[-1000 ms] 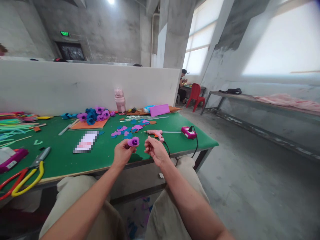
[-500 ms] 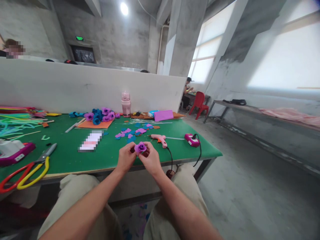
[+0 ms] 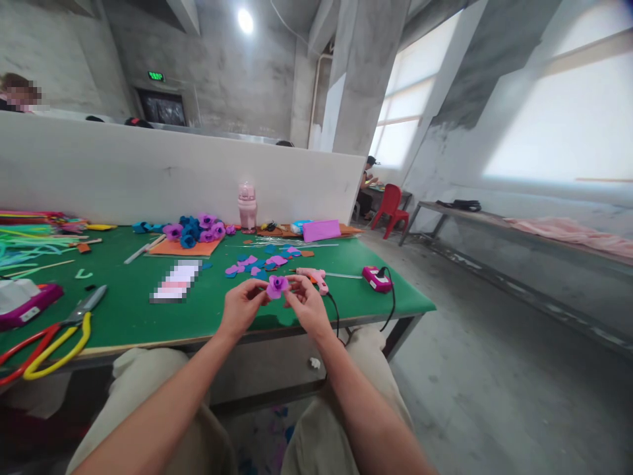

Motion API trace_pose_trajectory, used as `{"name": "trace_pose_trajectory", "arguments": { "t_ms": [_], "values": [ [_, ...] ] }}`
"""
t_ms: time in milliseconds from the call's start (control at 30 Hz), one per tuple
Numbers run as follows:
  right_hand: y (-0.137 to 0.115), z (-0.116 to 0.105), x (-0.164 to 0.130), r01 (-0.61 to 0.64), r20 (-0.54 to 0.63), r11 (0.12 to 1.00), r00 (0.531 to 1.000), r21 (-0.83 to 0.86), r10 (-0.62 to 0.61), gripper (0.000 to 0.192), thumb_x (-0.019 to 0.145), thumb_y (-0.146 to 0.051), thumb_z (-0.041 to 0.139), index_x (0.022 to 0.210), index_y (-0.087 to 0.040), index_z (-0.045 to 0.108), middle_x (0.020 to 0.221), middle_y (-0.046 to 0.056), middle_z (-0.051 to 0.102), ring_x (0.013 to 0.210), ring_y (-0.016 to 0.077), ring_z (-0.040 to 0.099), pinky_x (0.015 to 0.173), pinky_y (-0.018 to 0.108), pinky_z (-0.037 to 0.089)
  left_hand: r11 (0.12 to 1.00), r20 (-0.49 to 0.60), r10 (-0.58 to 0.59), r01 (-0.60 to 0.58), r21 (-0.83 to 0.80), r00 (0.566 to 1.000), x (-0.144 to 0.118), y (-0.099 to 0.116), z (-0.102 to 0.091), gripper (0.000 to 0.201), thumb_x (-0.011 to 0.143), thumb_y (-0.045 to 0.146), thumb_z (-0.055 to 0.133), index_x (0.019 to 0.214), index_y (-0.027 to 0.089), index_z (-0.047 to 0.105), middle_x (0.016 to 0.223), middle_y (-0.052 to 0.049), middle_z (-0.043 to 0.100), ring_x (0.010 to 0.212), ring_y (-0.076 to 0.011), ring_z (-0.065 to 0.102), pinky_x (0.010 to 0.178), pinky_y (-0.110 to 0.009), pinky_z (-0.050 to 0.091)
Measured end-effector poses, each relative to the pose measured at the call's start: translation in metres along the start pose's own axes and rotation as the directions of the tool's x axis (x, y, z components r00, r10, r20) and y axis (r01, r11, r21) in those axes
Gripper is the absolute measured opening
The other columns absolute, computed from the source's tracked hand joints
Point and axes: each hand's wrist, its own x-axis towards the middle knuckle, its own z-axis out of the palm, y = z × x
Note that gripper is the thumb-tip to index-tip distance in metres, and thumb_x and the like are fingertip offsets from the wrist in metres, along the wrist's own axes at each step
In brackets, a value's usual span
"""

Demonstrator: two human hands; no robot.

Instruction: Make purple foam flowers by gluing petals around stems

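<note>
Both hands were together on the purple flower [image 3: 277,285], and I had it pinched from two sides: left hand [image 3: 242,305] gripping the left of it, right hand [image 3: 307,303] closing on the right, fingertips meeting around the bloom. A second back the right hand stood off it, empty, and only the left carried the flower; half a second back the right had come in, and the pair sat lower, nearer my lap. Now they had lifted a touch, and the flower was over the near edge of the green table [image 3: 148,310], face up toward me. By my reading, that meant shaping was in hand, petals being pressed or turned, not gluing.

Just behind the flower lay the glue gun [image 3: 312,274], untouched, its cord running off the table edge. Further behind the flower sat loose petals [image 3: 257,264], purple and blue. Well left of the flower lay scissors [image 3: 54,336] with yellow and red handles. Far behind it, finished flowers [image 3: 195,229] were heaped by a pink bottle [image 3: 246,206].
</note>
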Motion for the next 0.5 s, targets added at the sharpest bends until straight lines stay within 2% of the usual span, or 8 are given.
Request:
{"name": "trace_pose_trajectory", "arguments": {
  "t_ms": [133,267,367,500],
  "values": [
    [0.0002,-0.0018,0.0009,-0.116,-0.06,0.975,0.99,0.192,0.129,0.023,0.071,-0.04,0.063,0.082,-0.02,0.061,0.072,0.0,0.059,0.055,0.0098,0.051,0.059,0.025,0.047,0.975,-0.029,0.128,-0.12,0.185,0.991,0.0015,-0.0007,-0.0065,0.012,0.075,0.029,0.061,0.079,0.02,0.067,0.073,-0.001,0.068,0.065,-0.0138,0.062,0.064,-0.023,0.049],
    [-0.0009,-0.0016,0.0005,-0.153,-0.1,0.951,0.977,0.269,0.186,0.026,0.07,-0.044,0.065,0.077,-0.019,0.065,0.068,0.0,0.061,0.052,0.0084,0.05,0.057,0.024,0.046,0.945,0.005,0.189,-0.183,0.271,0.982,0.0012,0.0002,-0.0053,0.014,0.078,0.03,0.058,0.079,0.02,0.068,0.075,-0.001,0.069,0.068,-0.0143,0.062,0.066,-0.022,0.048],
    [-0.0036,-0.0026,0.0007,-0.13,-0.135,0.969,0.978,0.212,0.16,0.028,0.07,-0.045,0.066,0.078,-0.018,0.068,0.064,-0.001,0.061,0.052,0.009,0.051,0.057,0.024,0.044,0.919,0.026,0.232,-0.228,0.322,0.972,0.0007,0.0014,-0.0031,0.014,0.079,0.03,0.057,0.079,0.02,0.068,0.077,-0.001,0.07,0.07,-0.0141,0.063,0.068,-0.022,0.047],
    [-0.0046,-0.0048,0.0009,-0.048,-0.166,0.998,0.985,0.038,0.054,0.027,0.069,-0.042,0.067,0.078,-0.017,0.071,0.069,0.002,0.066,0.059,0.0126,0.056,0.059,0.025,0.045,0.898,0.032,0.249,-0.243,0.367,0.968,0.0004,0.0033,-0.0018,0.016,0.08,0.032,0.057,0.079,0.02,0.067,0.075,0.0,0.07,0.067,-0.013,0.062,0.065,-0.021,0.047]
  ]
}}
